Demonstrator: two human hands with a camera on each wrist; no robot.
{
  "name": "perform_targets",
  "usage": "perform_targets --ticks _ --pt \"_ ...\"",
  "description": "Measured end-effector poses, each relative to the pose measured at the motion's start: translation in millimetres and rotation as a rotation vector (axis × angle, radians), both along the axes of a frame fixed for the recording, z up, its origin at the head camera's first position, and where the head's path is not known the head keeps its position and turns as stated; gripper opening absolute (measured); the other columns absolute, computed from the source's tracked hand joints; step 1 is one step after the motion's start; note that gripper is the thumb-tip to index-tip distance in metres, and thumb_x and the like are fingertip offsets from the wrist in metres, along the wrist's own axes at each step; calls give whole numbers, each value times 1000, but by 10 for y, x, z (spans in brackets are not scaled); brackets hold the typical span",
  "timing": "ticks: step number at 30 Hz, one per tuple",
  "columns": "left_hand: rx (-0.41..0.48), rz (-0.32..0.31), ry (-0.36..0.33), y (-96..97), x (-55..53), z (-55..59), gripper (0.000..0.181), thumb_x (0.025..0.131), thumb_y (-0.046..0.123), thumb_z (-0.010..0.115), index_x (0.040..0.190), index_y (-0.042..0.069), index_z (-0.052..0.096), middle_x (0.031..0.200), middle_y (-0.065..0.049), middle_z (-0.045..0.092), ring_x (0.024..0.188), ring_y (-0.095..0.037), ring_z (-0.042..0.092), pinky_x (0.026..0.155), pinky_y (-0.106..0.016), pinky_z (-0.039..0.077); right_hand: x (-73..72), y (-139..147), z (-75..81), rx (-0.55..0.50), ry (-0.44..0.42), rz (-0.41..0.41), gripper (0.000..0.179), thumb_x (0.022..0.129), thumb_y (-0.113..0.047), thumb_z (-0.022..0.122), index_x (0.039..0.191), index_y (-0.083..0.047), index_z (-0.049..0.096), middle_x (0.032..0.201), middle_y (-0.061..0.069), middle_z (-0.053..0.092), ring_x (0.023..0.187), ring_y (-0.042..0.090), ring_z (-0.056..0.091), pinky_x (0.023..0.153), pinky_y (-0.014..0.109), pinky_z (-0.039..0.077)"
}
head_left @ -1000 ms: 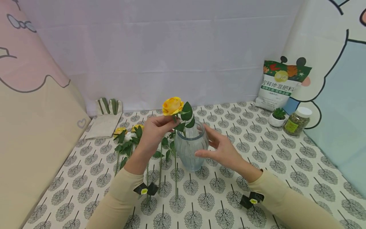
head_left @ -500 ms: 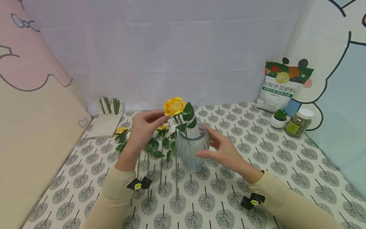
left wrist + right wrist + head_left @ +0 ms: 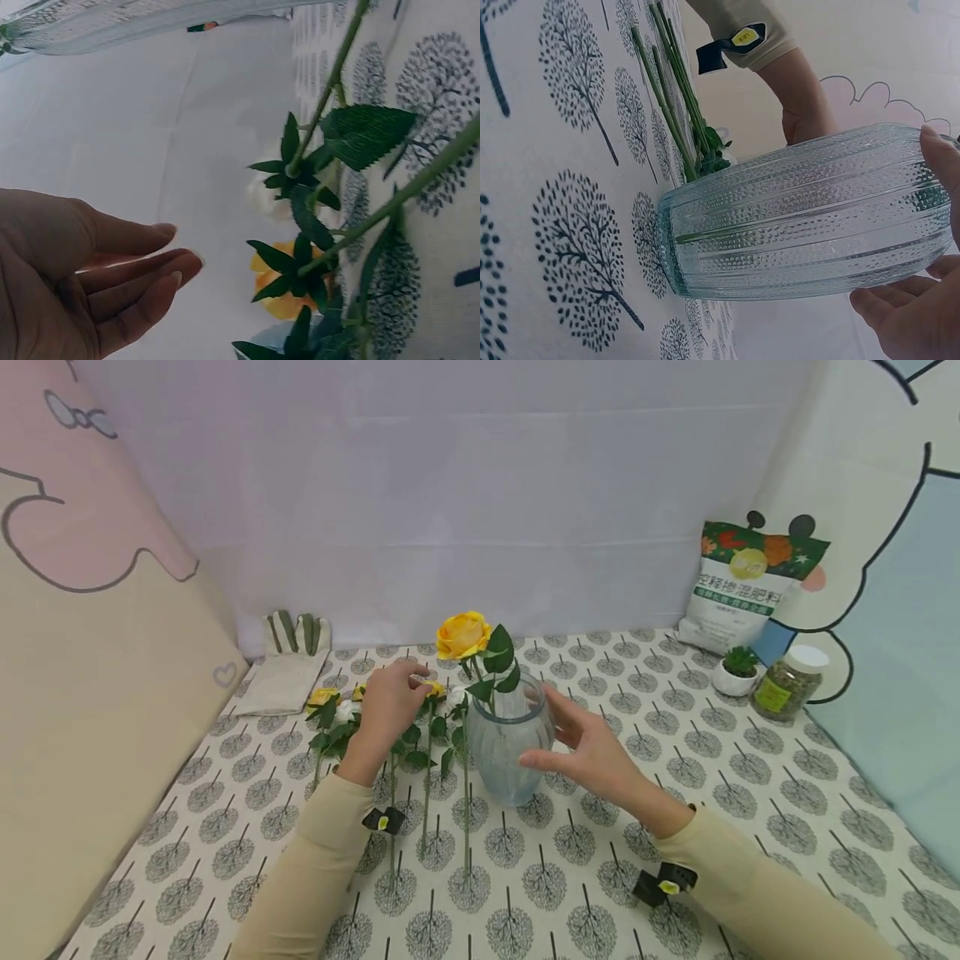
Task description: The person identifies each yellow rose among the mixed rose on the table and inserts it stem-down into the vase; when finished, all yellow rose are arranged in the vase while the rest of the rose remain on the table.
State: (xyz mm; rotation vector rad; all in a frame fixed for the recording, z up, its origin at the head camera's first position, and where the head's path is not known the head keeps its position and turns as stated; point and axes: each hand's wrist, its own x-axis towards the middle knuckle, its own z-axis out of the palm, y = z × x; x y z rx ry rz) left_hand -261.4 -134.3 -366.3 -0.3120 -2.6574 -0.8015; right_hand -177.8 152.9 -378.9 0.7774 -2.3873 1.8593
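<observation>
A ribbed, pale blue glass vase (image 3: 510, 764) stands upright on the cloth. One yellow rose (image 3: 463, 636) leans in it, bloom and leaves above the rim; its stem shows through the glass in the right wrist view. My right hand (image 3: 588, 747) holds the vase's right side, thumb in front and fingers behind. Left of the vase, my left hand (image 3: 393, 710) hovers by the blooms of several lying stems, fingers loosely bent and holding nothing. In the left wrist view, a yellow rose (image 3: 283, 281) and a white flower (image 3: 268, 196) lie beyond its fingertips.
Garden gloves (image 3: 281, 681) lie at the back left. At the back right are a fertilizer bag (image 3: 738, 589), a small potted succulent (image 3: 737, 672) and a lidded jar (image 3: 789, 685). A tree-patterned cloth (image 3: 585, 893) covers the table.
My left hand has let go of the yellow rose in the vase, drawn back left, then come down by the lying flowers. The right hand has stayed on the vase.
</observation>
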Motion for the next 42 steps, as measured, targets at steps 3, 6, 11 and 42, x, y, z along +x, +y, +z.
perform_targets --ticks 3,6,11,42 --pt "-70 43 -78 -21 -48 -114 17 92 10 74 107 2 76 95 -16 74 63 -23 66 45 -31 46 -6 -9 -3 5 -4 -2 104 79 -21 87 158 -1 22 157 13 36 140 29 41 110 30 37" --pt "-131 35 -123 -34 -90 -199 13 91 8 74 102 1 76 97 -17 73 63 -24 65 54 -38 54 -8 -14 -4 7 -5 0 104 79 -22 87 157 -1 22 157 14 37 140 29 42 109 30 38" --pt "-150 6 -186 -20 -141 -286 7 92 4 72 91 -1 77 88 -15 73 65 -23 65 56 -36 55 -16 -15 -1 2 -7 1 105 79 -21 87 157 0 21 156 13 38 139 30 43 110 31 38" --pt "-60 32 -336 -81 -216 -318 36 89 -2 67 125 -8 65 128 -25 63 46 -11 45 45 -23 37 -28 -1 -18 0 10 5 104 79 -24 87 158 -2 22 157 15 37 140 32 41 110 32 37"
